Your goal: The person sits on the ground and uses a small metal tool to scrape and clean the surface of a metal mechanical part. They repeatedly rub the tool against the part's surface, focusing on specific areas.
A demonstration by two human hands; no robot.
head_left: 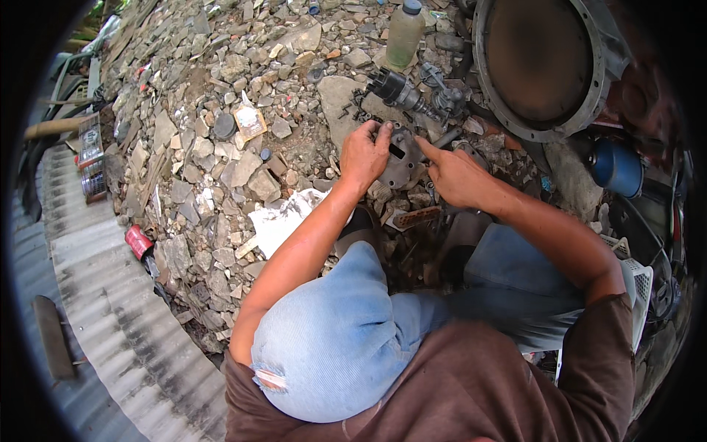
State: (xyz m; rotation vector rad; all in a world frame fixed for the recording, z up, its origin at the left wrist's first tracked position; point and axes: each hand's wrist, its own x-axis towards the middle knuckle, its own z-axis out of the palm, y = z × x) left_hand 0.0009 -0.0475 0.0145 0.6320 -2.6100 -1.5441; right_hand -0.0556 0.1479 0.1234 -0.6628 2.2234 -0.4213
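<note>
My left hand (364,156) is clamped on the holed grey metal plate (406,163), my right hand (458,177) pokes an index finger at its edge, and whether that one grips I can't tell.

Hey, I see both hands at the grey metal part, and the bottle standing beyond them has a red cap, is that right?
Not quite: the head view shows that the cap on the bottle is blue, not red. The left hand and right hand are both at the grey metal part, and the bottle stands beyond them.
</note>
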